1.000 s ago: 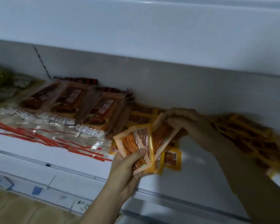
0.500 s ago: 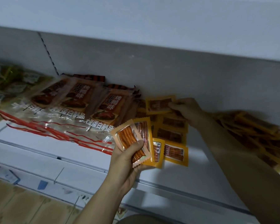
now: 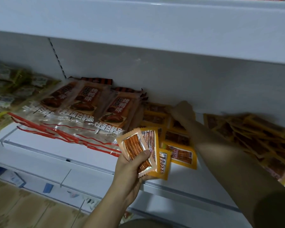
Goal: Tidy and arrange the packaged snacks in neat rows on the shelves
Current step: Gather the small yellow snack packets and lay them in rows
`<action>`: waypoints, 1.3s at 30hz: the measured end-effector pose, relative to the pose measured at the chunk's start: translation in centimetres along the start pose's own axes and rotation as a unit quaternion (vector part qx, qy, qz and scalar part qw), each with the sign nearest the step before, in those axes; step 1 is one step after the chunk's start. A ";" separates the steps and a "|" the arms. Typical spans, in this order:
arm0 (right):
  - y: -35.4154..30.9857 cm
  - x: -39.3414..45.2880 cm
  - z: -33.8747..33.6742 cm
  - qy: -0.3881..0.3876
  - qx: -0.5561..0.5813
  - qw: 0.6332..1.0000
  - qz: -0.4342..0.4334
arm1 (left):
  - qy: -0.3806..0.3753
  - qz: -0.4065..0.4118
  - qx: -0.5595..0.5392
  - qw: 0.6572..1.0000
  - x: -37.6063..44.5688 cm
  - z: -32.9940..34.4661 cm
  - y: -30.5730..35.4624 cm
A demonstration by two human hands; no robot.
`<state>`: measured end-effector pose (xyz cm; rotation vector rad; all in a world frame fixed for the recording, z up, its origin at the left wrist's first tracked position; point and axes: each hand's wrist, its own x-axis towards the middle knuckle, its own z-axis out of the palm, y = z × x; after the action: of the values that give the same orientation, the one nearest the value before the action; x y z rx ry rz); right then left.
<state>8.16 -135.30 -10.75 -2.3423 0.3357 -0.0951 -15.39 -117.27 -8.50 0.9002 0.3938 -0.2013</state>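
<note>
Head view: right hand at back packets, grip perhaps hidden.

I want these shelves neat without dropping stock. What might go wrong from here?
The left hand grips a fanned bunch of small packets out past the shelf edge; one may slide out and fall. The right hand reaches to the back beside the loose yellow pile, so the forearm might knock it further askew.
</note>
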 end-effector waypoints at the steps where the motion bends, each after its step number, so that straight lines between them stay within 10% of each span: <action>1: -0.2 -0.4 -0.3 0.022 -0.021 0.999 -0.030 | -0.004 -0.001 0.006 1.000 0.2 -0.1 0.0; 4: -0.8 -3.4 -1.8 -0.007 0.001 0.986 -0.165 | -0.032 -0.002 0.022 0.999 0.5 0.0 0.2; 9: -1.0 -10.9 -6.6 -0.372 0.061 0.871 -0.316 | -0.091 -0.027 -0.006 0.995 1.2 0.7 0.2; 20: 4.0 -10.6 -10.7 -0.221 0.246 0.903 -0.275 | -0.103 -0.062 -0.049 0.991 2.4 2.5 -1.1; 39: 8.5 0.1 -6.5 0.096 0.059 0.979 -0.171 | -0.116 -0.012 -0.030 0.993 2.8 2.2 -2.0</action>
<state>5.33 -145.53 -12.12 -2.2552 0.0133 -0.4959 -12.98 -120.25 -9.82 0.8029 0.1940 -0.3118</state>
